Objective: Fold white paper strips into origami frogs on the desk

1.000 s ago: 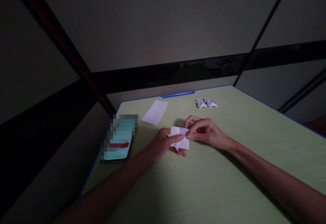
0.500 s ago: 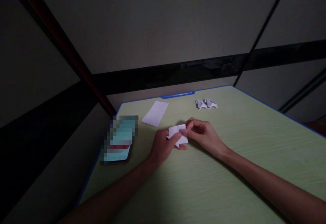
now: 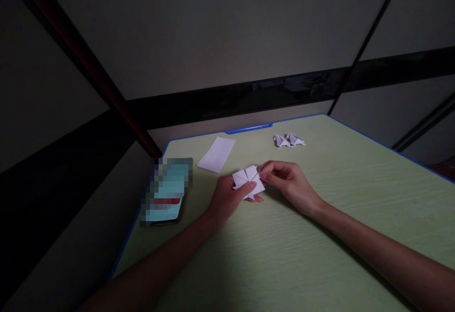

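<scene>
A small folded white paper (image 3: pixel 241 176), with crease lines and flaps meeting near its middle, is held just above the table. My left hand (image 3: pixel 227 199) grips it from the left, thumb on top and fingers underneath. At its right edge, my right hand (image 3: pixel 286 179) pinches a corner between thumb and forefinger, the other fingers curled. Two finished-looking folded paper figures (image 3: pixel 289 140) sit side by side beyond my right hand. Beyond my left hand lies a flat sheet of white paper (image 3: pixel 216 155).
A phone (image 3: pixel 167 191) with a lit, partly blurred screen lies at the left edge of the pale green table (image 3: pixel 320 255). The table has a blue rim with a blue handle-like piece (image 3: pixel 249 129) at the back. Dark-banded panels (image 3: pixel 234 32) rise behind it.
The folded paper has turned slightly in my hands, and its upper flaps now show a split in the middle. My right fingers have shifted along its right edge.
</scene>
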`<move>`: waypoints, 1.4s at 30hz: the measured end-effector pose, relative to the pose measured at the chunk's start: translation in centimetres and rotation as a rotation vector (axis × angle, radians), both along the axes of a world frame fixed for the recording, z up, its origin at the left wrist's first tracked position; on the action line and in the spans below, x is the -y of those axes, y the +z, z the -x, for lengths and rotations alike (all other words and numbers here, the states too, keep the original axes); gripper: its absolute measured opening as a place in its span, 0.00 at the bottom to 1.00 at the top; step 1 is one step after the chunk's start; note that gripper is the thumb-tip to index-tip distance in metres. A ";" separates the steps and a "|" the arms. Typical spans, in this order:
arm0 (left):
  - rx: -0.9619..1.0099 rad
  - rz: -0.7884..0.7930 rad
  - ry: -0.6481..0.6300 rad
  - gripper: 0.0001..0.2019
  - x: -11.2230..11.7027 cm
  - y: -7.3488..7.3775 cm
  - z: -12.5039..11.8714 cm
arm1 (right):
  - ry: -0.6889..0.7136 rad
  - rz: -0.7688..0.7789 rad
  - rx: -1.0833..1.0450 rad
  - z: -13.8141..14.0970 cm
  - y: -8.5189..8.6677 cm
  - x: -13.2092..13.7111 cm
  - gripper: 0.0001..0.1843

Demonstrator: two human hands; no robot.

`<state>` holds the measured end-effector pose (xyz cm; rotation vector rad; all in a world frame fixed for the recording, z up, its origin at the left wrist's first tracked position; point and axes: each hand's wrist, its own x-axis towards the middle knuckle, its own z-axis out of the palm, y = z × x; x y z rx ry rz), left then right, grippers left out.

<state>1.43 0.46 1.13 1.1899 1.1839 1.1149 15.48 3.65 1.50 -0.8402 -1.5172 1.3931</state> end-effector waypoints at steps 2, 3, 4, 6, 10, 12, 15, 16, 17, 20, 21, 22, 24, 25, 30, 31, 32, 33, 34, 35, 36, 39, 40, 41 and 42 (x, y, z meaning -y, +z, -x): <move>0.007 0.002 -0.015 0.08 0.0 -0.1 0.1 | -0.006 -0.007 0.009 0.0 0.0 0.0 0.08; 0.011 0.006 -0.023 0.08 0.0 -0.2 0.1 | -0.005 -0.010 0.016 0.0 -0.1 0.0 0.08; 0.018 0.010 -0.030 0.08 -0.1 -0.2 0.1 | -0.003 -0.014 0.022 -0.1 -0.1 0.0 0.08; 0.046 0.015 -0.047 0.08 -0.1 -0.3 0.2 | -0.001 -0.026 0.031 -0.1 -0.1 0.1 0.08; 0.117 0.037 -0.104 0.08 -0.2 -0.4 0.4 | -0.010 -0.081 0.039 -0.1 0.0 0.2 0.07; 0.127 0.061 -0.122 0.08 -0.3 -0.4 0.5 | -0.018 -0.104 0.042 -0.1 0.1 0.2 0.06; 0.118 0.076 -0.132 0.10 -0.4 -0.4 0.6 | -0.026 -0.106 0.050 -0.1 0.2 0.2 0.05; 0.112 0.074 -0.135 0.10 -0.4 -0.4 0.6 | -0.026 -0.104 0.050 -0.1 0.2 0.2 0.05; 0.102 0.071 -0.139 0.11 -0.4 -0.5 0.6 | -0.026 -0.104 0.048 -0.1 0.2 0.2 0.05; 0.072 0.059 -0.156 0.11 -0.4 -0.5 0.7 | -0.024 -0.112 0.038 -0.1 0.1 0.1 0.05; 0.074 0.058 -0.158 0.11 -0.4 -0.6 0.6 | -0.022 -0.115 0.037 -0.1 0.1 0.1 0.05; 0.087 0.060 -0.158 0.12 -0.5 -0.7 0.6 | -0.018 -0.115 0.035 -0.1 0.1 0.1 0.05; 0.141 0.071 -0.154 0.14 -0.6 -0.8 0.6 | -0.006 -0.113 0.035 -0.2 0.1 0.1 0.04; 0.172 0.076 -0.152 0.14 -0.6 -0.9 0.6 | -0.001 -0.112 0.035 -0.2 0.1 0.1 0.04; 0.212 0.064 -0.151 0.12 -0.7 -0.9 0.5 | 0.005 -0.109 0.051 -0.2 0.2 0.2 0.05; 0.204 0.057 -0.149 0.12 -0.6 -0.9 0.5 | 0.004 -0.109 0.052 -0.2 0.2 0.2 0.05; 0.195 0.052 -0.147 0.12 -0.6 -0.9 0.5 | 0.005 -0.108 0.051 -0.2 0.2 0.2 0.05; 0.185 0.048 -0.146 0.12 -0.6 -0.8 0.5 | 0.007 -0.109 0.050 -0.2 0.1 0.2 0.05; 0.171 0.045 -0.142 0.12 -0.5 -0.8 0.5 | 0.012 -0.109 0.048 -0.2 0.0 0.2 0.05; 0.157 0.045 -0.137 0.12 -0.5 -0.7 0.4 | 0.018 -0.108 0.047 -0.2 0.0 0.2 0.06; 0.143 0.044 -0.131 0.13 -0.4 -0.7 0.4 | 0.023 -0.107 0.046 -0.2 -0.1 0.2 0.06; 0.111 0.028 -0.116 0.13 -0.3 -0.6 0.4 | 0.022 -0.104 0.039 -0.1 -0.2 0.2 0.07; 0.104 0.018 -0.115 0.13 -0.3 -0.6 0.4 | 0.019 -0.102 0.037 -0.1 -0.3 0.2 0.07; 0.099 0.007 -0.117 0.13 -0.3 -0.5 0.4 | 0.017 -0.101 0.035 -0.1 -0.3 0.2 0.07; 0.097 -0.002 -0.120 0.13 -0.3 -0.6 0.4 | 0.016 -0.099 0.032 -0.1 -0.3 0.2 0.07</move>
